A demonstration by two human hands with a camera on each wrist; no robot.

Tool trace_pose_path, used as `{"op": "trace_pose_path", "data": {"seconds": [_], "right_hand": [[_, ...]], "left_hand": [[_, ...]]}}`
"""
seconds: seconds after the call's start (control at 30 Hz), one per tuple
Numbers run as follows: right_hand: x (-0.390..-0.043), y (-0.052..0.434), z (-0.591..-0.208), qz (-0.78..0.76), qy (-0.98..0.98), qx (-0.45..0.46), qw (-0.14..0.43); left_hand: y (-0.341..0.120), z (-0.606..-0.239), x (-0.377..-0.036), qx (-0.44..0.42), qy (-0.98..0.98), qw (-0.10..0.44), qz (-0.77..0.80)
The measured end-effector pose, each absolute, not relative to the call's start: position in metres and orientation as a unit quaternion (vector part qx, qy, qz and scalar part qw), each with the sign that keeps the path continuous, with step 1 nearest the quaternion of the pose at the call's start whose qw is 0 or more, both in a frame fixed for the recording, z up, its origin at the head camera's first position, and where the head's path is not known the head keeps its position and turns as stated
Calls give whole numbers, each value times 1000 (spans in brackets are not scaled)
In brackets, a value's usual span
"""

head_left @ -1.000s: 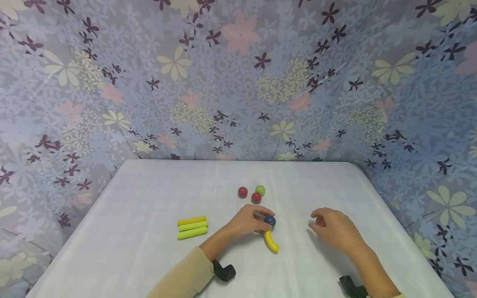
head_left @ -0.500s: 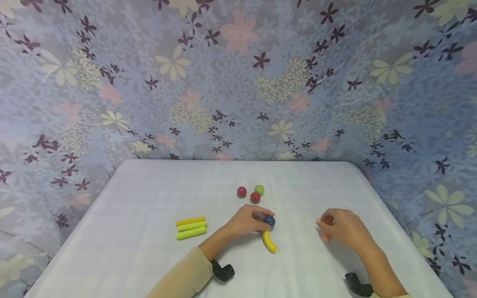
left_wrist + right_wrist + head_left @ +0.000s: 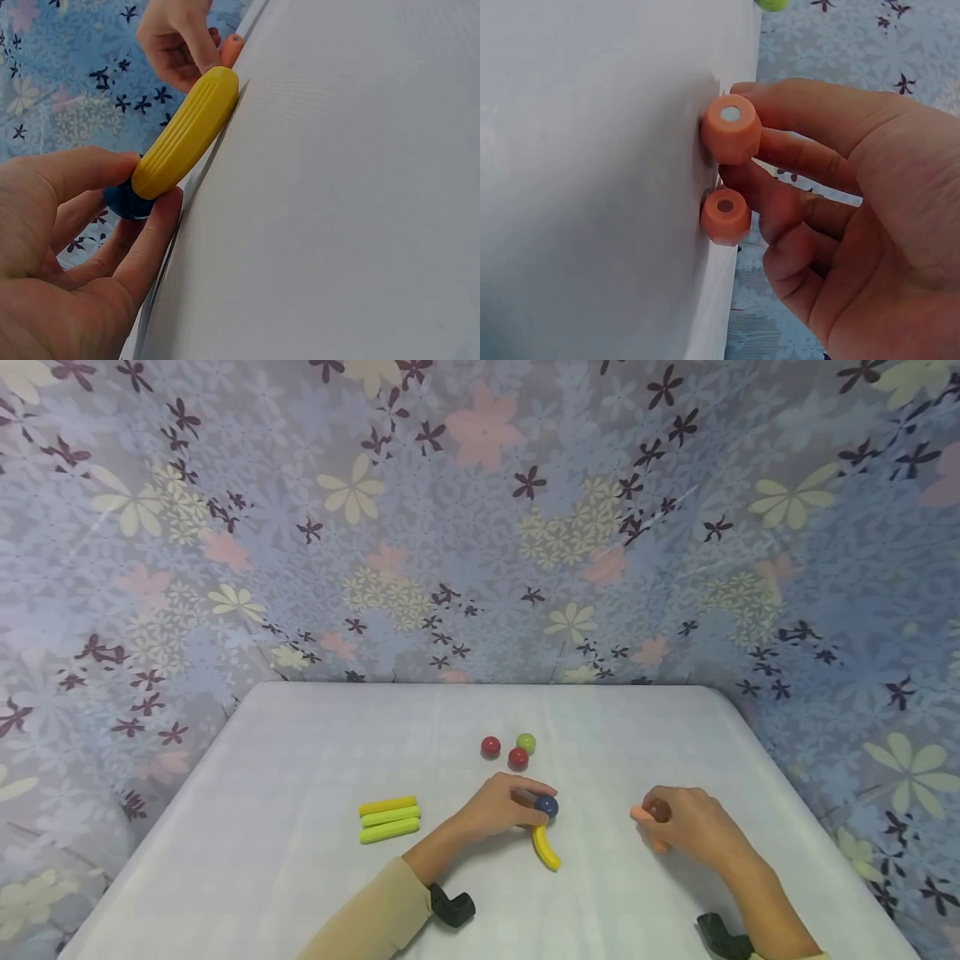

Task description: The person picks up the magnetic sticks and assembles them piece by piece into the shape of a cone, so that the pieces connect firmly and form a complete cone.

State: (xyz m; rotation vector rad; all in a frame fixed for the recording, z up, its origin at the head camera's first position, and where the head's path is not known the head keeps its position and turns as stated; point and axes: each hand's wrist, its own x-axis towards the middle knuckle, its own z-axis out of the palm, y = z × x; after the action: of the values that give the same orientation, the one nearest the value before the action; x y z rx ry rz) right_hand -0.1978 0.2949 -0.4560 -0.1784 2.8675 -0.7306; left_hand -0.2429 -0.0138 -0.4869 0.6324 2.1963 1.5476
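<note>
Step in hand, as I judge it: joining pieces of a magnetic stick-and-ball set. Left hand [image 3: 495, 808], lower centre of the head view, pinches the blue ball [image 3: 546, 806] between thumb and fingers; the curved yellow stick [image 3: 545, 847] touches the ball and runs down-frame from it, lying on the surface [image 3: 300, 860]. Right hand [image 3: 693, 828], lower right, curls its fingers round orange sticks [image 3: 731, 139]; the wrist view shows two round ends just beside each other, the upper near the fingertips. How many sticks, cannot tell.

Next move likely calls for bringing an orange end across to the ball, well apart from it now.

Upper centre: two red balls [image 3: 491, 747] and a green ball [image 3: 526, 743]. Centre left: three straight sticks [image 3: 388, 818], side by side.
</note>
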Motion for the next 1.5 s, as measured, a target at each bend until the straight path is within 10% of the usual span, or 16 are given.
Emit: {"op": "trace_pose_path", "data": {"seconds": [1.5], "right_hand": [[-213,226,-454,-231,942,-242,-28]], "left_hand": [[-14,-485,-243,250,779,204,538]]}}
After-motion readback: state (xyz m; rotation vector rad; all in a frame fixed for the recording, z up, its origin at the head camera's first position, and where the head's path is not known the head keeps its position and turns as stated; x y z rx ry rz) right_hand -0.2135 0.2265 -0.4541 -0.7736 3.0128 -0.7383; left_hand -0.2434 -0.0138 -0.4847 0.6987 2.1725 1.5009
